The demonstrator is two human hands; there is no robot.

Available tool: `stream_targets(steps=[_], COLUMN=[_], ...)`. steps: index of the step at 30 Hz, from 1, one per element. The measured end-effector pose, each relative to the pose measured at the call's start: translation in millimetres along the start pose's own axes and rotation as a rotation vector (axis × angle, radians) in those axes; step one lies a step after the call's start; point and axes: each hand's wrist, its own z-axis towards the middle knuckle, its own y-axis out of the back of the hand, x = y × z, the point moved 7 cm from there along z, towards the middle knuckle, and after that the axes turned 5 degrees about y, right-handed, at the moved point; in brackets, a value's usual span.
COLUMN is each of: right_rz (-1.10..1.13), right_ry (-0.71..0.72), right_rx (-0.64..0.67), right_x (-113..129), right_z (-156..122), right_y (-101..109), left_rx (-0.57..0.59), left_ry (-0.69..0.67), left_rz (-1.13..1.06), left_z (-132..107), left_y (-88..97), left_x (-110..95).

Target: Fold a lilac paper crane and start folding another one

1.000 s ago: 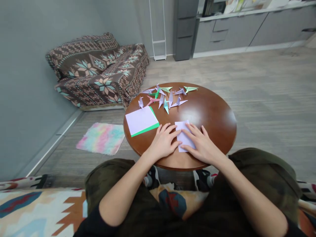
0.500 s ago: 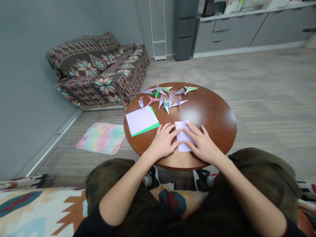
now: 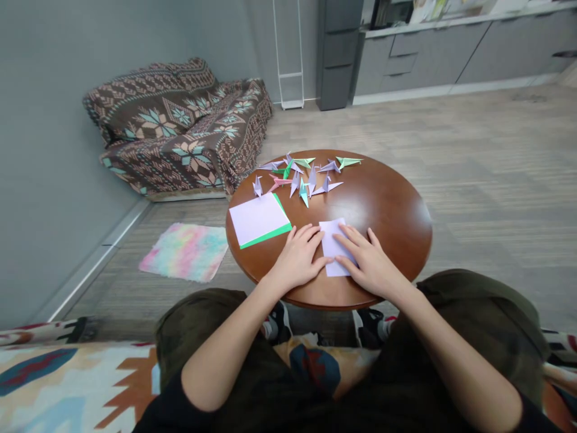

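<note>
Left of the round wooden table (image 3: 383,210), one pastel rug (image 3: 184,252) lies on the floor, well apart from the rim. On the tabletop I count one lavender sheet (image 3: 255,219) atop one green sheet (image 3: 270,235), then about twelve paper cranes (image 3: 303,193) near the far edge. Closer to me, my left hand (image 3: 297,258) rests flat, its thumb and fingertips at the edge of one folded lavender paper (image 3: 333,248). My right hand (image 3: 369,264) presses that paper's right side, the hands apart. Polished wood runs from there to the right rim.
</note>
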Motion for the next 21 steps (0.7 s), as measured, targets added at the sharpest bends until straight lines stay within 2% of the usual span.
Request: stream_targets(steps=[21], right_rz=[-0.003], right_ry=[-0.003], right_rx=[0.014], right_x=[1.6], right_z=[0.3], right_y=[1.5], left_rx=[0.014], left_ry=[-0.008], left_rz=[-0.001], left_z=[-0.5], left_y=[0.3], left_x=[-0.4])
